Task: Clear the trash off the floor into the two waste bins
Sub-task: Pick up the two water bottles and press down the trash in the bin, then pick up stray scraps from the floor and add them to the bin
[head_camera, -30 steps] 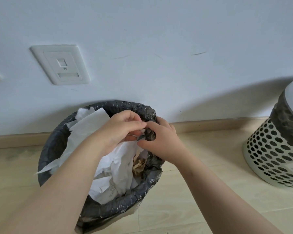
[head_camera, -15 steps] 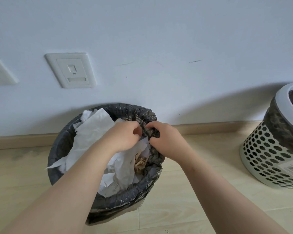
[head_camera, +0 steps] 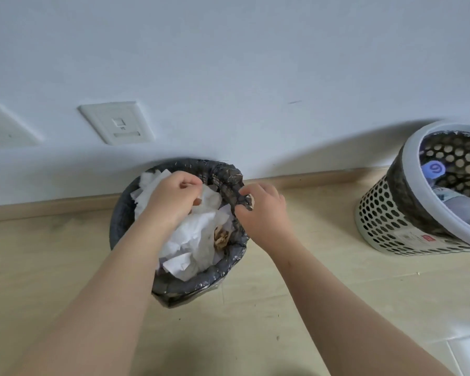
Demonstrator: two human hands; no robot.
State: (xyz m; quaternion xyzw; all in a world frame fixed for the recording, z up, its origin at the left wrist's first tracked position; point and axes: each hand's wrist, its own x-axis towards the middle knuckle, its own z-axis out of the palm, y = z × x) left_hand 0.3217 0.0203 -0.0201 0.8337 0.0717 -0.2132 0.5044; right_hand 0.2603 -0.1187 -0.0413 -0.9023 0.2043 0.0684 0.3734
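Wrapping up, apparently: the floor point(head_camera: 337, 308) around the black-lined bin point(head_camera: 190, 283) shows no trash; the perforated bin point(head_camera: 385, 229) to its right holds bottles point(head_camera: 456, 204); crumpled paper point(head_camera: 198, 240) fills the black-lined bin. Fingers of the right hand point(head_camera: 263, 210) pinch its liner rim point(head_camera: 228, 177); those of the left hand point(head_camera: 171, 202) curl over the paper, grip unclear.

The round bin point(head_camera: 120, 223) stands upright on the floor in the middle of the view, close to the wall. A black bag point(head_camera: 225, 177) lines it and is rolled over the rim. Crumpled white paper point(head_camera: 201, 234) fills it up to the rim, with a brown scrap point(head_camera: 221, 237) at its 3 o'clock side. At 2 o'clock of the rim the right hand point(head_camera: 261, 213) pinches a bunched fold of the bag. The perforated bin point(head_camera: 383, 223), pale with round holes and a dark liner, stands at 3 o'clock from the first, well apart. Inside it lies a blue cap point(head_camera: 436, 168) with a white spiral.
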